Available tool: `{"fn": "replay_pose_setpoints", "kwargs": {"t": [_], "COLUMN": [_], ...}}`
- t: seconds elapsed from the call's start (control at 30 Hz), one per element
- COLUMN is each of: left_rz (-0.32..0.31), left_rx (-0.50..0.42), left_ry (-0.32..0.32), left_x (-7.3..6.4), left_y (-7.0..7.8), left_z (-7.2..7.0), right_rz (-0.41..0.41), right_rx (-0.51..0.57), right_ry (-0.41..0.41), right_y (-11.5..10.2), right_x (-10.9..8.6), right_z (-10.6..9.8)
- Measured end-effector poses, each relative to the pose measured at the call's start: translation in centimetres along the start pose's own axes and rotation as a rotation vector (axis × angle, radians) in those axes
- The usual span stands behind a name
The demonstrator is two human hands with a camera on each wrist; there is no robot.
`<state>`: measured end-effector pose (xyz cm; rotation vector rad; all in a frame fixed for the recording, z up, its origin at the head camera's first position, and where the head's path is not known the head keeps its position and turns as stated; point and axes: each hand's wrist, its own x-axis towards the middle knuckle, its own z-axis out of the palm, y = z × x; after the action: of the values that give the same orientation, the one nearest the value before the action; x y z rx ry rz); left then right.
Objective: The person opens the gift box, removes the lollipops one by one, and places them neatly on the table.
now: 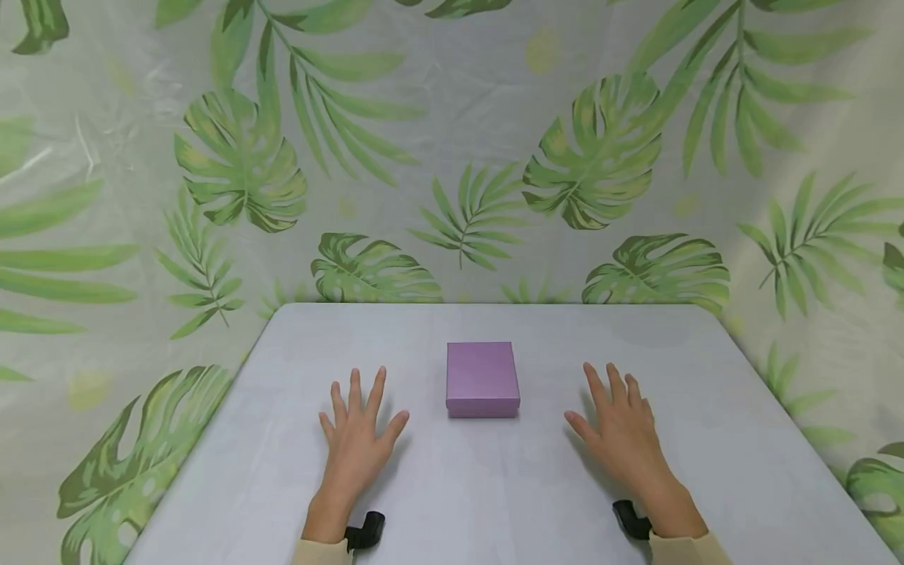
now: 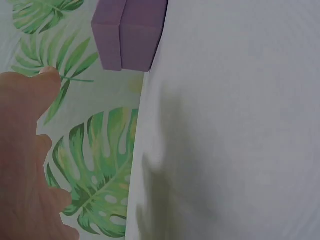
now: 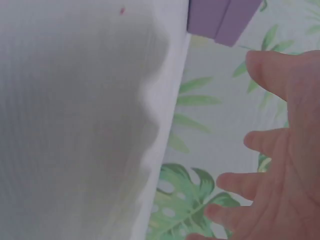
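Note:
A purple lidded box sits on the white table, between the two hands and a little farther back. To its left, the left hand is spread palm down over the table, fingers apart and holding nothing. On the other side the right hand has its fingers extended, thumb out toward the box, also holding nothing. Both hands stand apart from the box. In the left wrist view the box shows a seam between lid and base. A corner of the same box appears at the top of the right wrist view.
The white table has rounded far corners. Behind it and along the sides hangs a leaf-patterned sheet. Each wrist carries a black camera mount, and light sleeves cover the forearms.

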<state>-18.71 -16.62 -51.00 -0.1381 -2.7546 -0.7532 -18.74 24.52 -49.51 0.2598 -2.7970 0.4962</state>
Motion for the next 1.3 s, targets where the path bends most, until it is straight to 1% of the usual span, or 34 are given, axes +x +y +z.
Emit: {"fn": "replay_pose_setpoints", "kwargs": {"t": [0.13,0.33,0.43,0.53,0.57,0.63,0.73,0.8,0.9,1.07,1.23,1.3], "left_rz": [-0.005,-0.022,-0.029,-0.025,-0.018,-0.026,-0.047,-0.079,-0.119,-0.185,-0.25,-0.263], "left_rx": [-0.089,-0.276,-0.358,-0.422,-0.456,-0.52,-0.616,-0.667,-0.707,-0.768,-0.846,-0.879], "left_ry": [-0.014,-0.044,-0.062,-0.083,-0.085,-0.086,-0.076,-0.076,-0.088,-0.145,-0.222,-0.254], "left_x": [0.2,0.9,1.0,1.1,1.2,1.5,2.2,2.8,4.1,6.4,7.8,8.3], "left_y": [0.3,1.0,1.4,2.0,2.2,2.7,3.5,4.1,5.0,6.0,6.6,6.6], "left_z": [0.1,0.4,0.3,0.2,0.2,0.2,0.2,0.1,-0.1,0.2,0.9,1.3], "right_rz": [0.015,0.042,0.054,0.057,0.057,0.062,0.057,0.05,0.041,0.059,0.097,0.121], "right_rx": [0.112,0.254,0.297,0.323,0.335,0.356,0.377,0.385,0.393,0.415,0.421,0.433], "right_ry": [-0.038,-0.056,-0.073,-0.087,-0.088,-0.093,-0.095,-0.087,-0.077,-0.09,-0.14,-0.161], "right_y": [-0.5,-1.2,-1.6,-2.0,-2.1,-2.4,-3.0,-3.6,-4.6,-6.0,-6.8,-6.8], "right_x": [0.2,0.5,0.6,0.7,0.7,1.0,1.8,2.7,4.2,6.6,7.9,8.2], "right_z": [0.2,0.7,0.9,0.9,0.8,0.7,0.5,0.4,0.1,-0.2,0.3,0.7]}}
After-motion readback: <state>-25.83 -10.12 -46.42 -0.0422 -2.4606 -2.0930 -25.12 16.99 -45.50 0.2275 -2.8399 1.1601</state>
